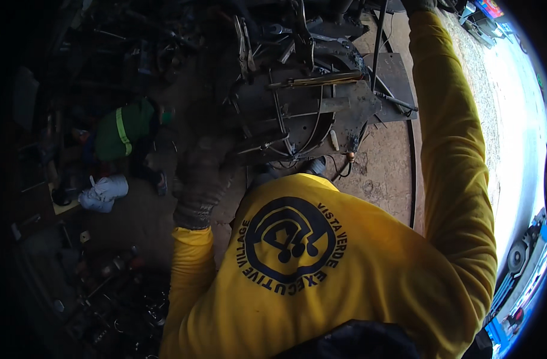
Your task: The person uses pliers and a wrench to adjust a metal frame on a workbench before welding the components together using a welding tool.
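Two locking pliers (248, 60) sit on the dark steel worktable (360, 99) before the person. The blurred, gloved left hand (202, 182) is near its left edge; the right hand (419, 5) is cut off at top; neither grip can be told. Farther left, a co-worker (127, 131) wears green.

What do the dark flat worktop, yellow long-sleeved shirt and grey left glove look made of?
Dark flat worktop: probably steel, dull, with faint sheen. Yellow long-sleeved shirt: matt cloth, draping in soft folds. Grey left glove: likely knit, matt; ribbed cuff.
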A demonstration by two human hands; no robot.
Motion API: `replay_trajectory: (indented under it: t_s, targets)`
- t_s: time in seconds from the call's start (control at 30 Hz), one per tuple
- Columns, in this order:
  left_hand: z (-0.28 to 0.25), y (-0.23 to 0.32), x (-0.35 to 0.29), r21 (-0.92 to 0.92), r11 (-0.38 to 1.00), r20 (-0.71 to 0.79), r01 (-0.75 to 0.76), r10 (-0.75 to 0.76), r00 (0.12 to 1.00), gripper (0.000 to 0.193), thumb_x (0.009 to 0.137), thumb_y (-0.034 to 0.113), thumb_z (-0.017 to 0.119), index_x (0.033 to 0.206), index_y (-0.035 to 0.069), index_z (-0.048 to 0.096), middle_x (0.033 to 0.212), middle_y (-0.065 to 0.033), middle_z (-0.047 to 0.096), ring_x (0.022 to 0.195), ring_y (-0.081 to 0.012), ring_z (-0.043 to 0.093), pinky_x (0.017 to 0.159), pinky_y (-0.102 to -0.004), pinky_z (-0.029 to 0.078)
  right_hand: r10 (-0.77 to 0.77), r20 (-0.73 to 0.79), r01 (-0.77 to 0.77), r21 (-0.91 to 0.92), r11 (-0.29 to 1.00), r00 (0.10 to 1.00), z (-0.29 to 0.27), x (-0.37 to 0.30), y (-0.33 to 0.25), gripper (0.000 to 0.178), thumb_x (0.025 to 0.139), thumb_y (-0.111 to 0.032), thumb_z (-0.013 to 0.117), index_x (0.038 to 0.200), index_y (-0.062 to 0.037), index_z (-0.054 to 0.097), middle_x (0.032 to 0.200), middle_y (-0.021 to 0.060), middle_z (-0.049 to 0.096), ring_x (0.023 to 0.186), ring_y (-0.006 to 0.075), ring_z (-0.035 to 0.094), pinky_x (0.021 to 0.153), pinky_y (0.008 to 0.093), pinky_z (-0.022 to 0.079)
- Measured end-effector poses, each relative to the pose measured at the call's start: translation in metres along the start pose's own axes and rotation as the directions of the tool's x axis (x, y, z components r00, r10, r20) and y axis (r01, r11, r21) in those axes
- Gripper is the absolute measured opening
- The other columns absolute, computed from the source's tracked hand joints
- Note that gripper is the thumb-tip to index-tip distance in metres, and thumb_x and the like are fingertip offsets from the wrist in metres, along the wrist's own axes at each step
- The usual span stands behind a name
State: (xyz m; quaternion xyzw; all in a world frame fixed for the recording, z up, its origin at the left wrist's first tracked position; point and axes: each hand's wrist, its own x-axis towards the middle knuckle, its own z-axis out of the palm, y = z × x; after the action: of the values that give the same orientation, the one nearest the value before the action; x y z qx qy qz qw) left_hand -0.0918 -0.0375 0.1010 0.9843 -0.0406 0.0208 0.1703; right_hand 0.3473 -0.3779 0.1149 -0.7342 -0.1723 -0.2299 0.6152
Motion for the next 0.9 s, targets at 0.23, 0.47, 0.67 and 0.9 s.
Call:
replay_trajectory:
  t_s: [0.23, 0.47, 0.67, 0.9]
  targets:
    - [-0.001, 0.023, 0.010, 0.403, 0.915, 0.089, -0.034, -0.002, 0.996, 0.038, 0.085, 0.034, 0.075, 0.116, 0.014, 0.068, 0.089, -0.0085, 0.065, 0.078, -0.0264, 0.068, 0.068, -0.0400, 0.055, 0.047, -0.286, -0.022, 0.089, 0.996, 0.957, -0.011, -0.110, -0.039, 0.038, 0.091, -0.022, 0.074, 0.121, -0.0037, 0.062, 0.094, 0.0058, 0.069, 0.081, 0.0187, 0.064, 0.071, 0.0330, 0.053]
    - [0.011, 0.017, 0.011, 0.582, 0.805, 0.143, -0.116, 0.039, 0.989, 0.040, 0.091, 0.042, 0.066, 0.120, 0.014, 0.066, 0.088, -0.0050, 0.062, 0.080, -0.0218, 0.068, 0.067, -0.0369, 0.056, 0.226, -0.034, -0.226, 0.017, 0.974, 0.973, -0.009, -0.238, -0.074, 0.045, 0.094, -0.022, 0.073, 0.131, 0.0002, 0.061, 0.119, 0.0161, 0.069, 0.107, 0.0223, 0.069, 0.093, 0.0334, 0.055]
    - [0.011, 0.017, 0.002, 0.627, 0.763, 0.139, -0.159, 0.091, 0.986, 0.038, 0.090, 0.034, 0.064, 0.121, 0.012, 0.065, 0.089, -0.0059, 0.062, 0.079, -0.0248, 0.068, 0.066, -0.0382, 0.056, -0.030, 0.452, 0.253, -0.441, 0.861, 0.892, 0.002, -0.226, -0.141, 0.049, 0.089, -0.031, 0.076, 0.131, -0.0091, 0.063, 0.118, 0.0165, 0.068, 0.098, 0.0275, 0.072, 0.084, 0.0374, 0.058]
    - [0.020, 0.006, 0.001, 0.603, 0.786, 0.106, -0.131, 0.084, 0.991, 0.030, 0.088, 0.027, 0.062, 0.113, 0.011, 0.065, 0.090, -0.0088, 0.062, 0.081, -0.0280, 0.069, 0.067, -0.0423, 0.057, 0.000, 0.688, 0.527, -0.556, 0.643, 0.726, 0.022, -0.222, -0.132, 0.033, 0.085, -0.031, 0.075, 0.111, -0.0114, 0.071, 0.100, 0.0072, 0.069, 0.085, 0.0278, 0.072, 0.068, 0.0391, 0.059]
